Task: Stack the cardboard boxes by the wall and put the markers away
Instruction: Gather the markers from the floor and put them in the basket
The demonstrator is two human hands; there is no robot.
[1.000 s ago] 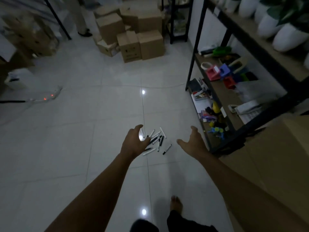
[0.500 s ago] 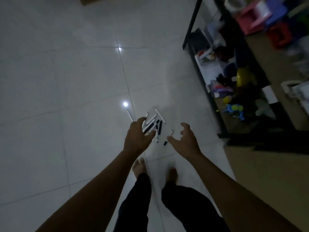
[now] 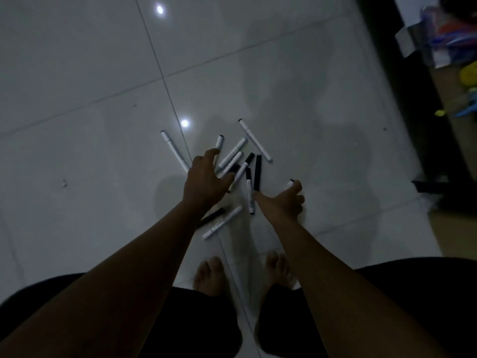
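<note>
As both hands drop closer than a moment ago, the scattered white and black plastic markers (image 3: pixel 241 166) lie on the pale tiled floor (image 3: pixel 77 125).
Left hand (image 3: pixel 206 177) spreads open over them; right hand (image 3: pixel 284 200) seems to pinch one white marker (image 3: pixel 290 183), dimly seen. Gathering is just beginning.

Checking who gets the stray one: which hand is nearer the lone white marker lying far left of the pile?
Left. The left hand sits right beside the lone white marker's lower end; the right hand is across the pile from it.
</note>
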